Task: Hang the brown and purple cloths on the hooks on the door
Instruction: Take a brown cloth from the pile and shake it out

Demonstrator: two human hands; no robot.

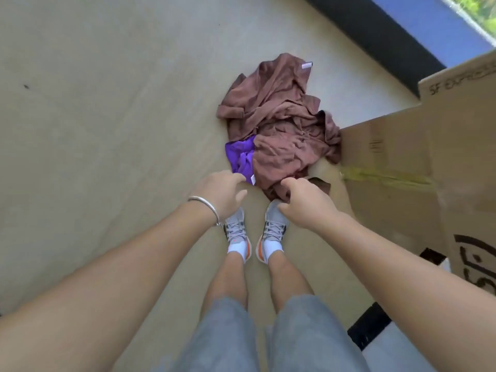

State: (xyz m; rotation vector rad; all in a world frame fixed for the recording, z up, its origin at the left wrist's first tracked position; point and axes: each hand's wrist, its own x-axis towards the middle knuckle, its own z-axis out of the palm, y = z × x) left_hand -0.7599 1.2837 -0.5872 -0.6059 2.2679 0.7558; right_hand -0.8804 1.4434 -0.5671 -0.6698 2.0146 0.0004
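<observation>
A crumpled brown cloth [281, 122] lies in a heap on the beige floor just beyond my feet. Under its left edge a purple cloth [240, 157] sticks out, mostly covered by the brown one. My left hand [218, 194], with a silver bangle on the wrist, hovers at the near edge of the purple cloth, fingers spread and empty. My right hand [303, 202] reaches down to the near edge of the brown cloth, fingers curled but apart, holding nothing. No door or hooks are in view.
A large flattened cardboard box [418, 157] lies on the floor at the right, touching the brown cloth. A dark baseboard [375, 30] and a window run across the top right. My grey sneakers [255, 229] stand just short of the heap.
</observation>
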